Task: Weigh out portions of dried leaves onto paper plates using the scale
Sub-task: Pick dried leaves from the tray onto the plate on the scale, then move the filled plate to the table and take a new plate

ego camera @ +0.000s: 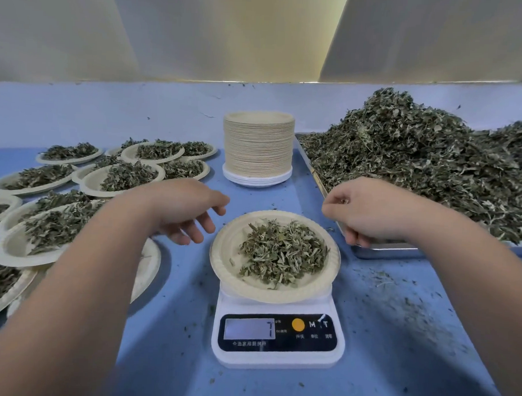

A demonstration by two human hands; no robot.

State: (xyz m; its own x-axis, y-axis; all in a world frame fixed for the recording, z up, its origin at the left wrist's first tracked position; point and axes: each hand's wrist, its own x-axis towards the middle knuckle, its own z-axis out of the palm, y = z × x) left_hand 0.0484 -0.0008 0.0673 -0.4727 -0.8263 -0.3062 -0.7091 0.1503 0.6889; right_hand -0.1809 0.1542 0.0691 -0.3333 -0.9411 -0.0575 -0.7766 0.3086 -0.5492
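Scale [277, 336] sits on the blue bench [411, 369], near centre, and its display shows a 7. 1 paper plate [221, 256] rests on the scale platform, overhanging it on all sides and holding a loose portion of dried leaves [281, 252] slightly right of its centre. Left hand [181, 212] hovers just left of that plate, palm down, with its fingers [201, 225] relaxed and spread, holding nothing and not touching the rim. Right hand [370, 211] is just right of the plate, above the near-left corner of the metal tray [383, 251]. Its fingers [353, 237] are curled in, thumb against index tip, with a few leaf bits [341, 200] pinched there. The tray carries the bulk leaf pile [419, 163], heaped high and running out of view to the right. A tall stack of empty plates [257, 143] stands behind the scale, just beside the tray's left edge. Filled plates [123, 174] cover the bench at left, overlapping each other, and some are partly hidden under the left forearm. Leaf crumbs [399, 299] are scattered on the bench right of the scale.
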